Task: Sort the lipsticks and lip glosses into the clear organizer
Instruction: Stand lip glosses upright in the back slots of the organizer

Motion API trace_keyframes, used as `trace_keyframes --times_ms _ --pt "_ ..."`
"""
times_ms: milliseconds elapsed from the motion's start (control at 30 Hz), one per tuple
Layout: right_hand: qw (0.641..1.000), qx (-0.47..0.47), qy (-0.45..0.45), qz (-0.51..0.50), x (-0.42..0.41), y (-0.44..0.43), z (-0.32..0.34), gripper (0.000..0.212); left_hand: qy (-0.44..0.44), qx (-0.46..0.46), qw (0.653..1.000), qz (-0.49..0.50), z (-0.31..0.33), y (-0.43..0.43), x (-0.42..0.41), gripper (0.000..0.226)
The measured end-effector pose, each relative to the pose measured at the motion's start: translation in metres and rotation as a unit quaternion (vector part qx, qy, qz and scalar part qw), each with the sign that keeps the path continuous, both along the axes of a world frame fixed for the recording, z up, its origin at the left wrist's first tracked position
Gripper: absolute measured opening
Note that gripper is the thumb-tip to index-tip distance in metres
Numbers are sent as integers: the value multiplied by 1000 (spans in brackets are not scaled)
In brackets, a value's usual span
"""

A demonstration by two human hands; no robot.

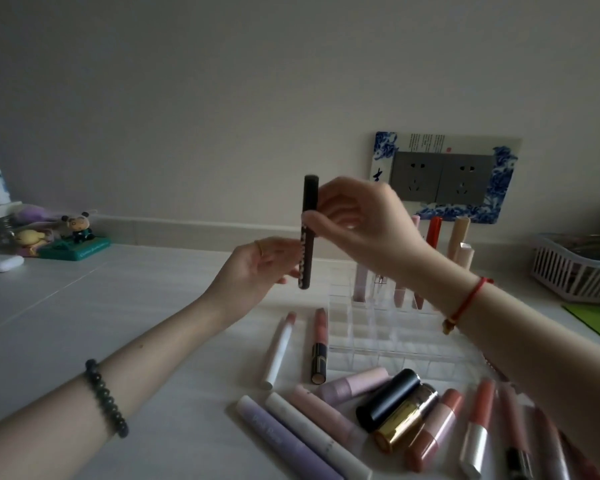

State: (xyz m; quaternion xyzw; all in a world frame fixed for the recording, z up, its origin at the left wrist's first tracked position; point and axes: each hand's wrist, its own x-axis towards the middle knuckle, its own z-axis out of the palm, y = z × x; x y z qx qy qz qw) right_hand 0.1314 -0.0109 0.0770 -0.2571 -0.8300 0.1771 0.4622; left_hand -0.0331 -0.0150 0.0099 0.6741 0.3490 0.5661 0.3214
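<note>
Head view: at the far left of the bench (118,306) lies a white case (0,264), with a small figurine (80,225) on a green base just behind it by the wall. The left forearm, wearing a dark bead bracelet (106,398), reaches in from the lower left. The left hand (257,268) is held up with its palm turned right and its fingers relaxed and loosely spread. Its fingertips are at the lower part of the dark tube (308,233), though I cannot tell whether they touch it.

That dark tube stands upright in the air, above the bench and just left of the clear organizer (388,327). The right hand (357,220) pinches it near the middle between thumb and curled fingers. In the organizer's back row stand several pale tubes and a red tube (433,232); its nearer compartments show nothing in them.

In front of it loose pieces lie on the bench: a white tube (278,351), a pink tube with a dark cap (319,344), a lavender tube (284,441), a black lipstick (388,398) and a gold lipstick (406,419) side by side, then more pink ones under the right forearm.

A red string bracelet (465,299) circles the right wrist. On the wall behind is a socket plate (444,178) in a blue-and-white frame. A white basket (575,268) sits at the far right.
</note>
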Motion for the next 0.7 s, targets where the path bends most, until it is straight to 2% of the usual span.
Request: trace_keyframes --times_ms 33,167,267,500,700 --pt "1000 2 9 -11 3 1 5 16 0 16 1000 6 3 4 5 7" --pt "999 3 25 -40 15 5 20 16 28 74 996 30 14 19 23 20" --pt "998 2 25 -59 23 10 27 19 26 67 997 32 23 28 34 16" --pt "994 5 7 -109 35 27 34 47 87 50 993 60 26 48 44 13" --pt "990 1 -23 -137 32 44 31 27 110 23 992 64 19 59 47 14"
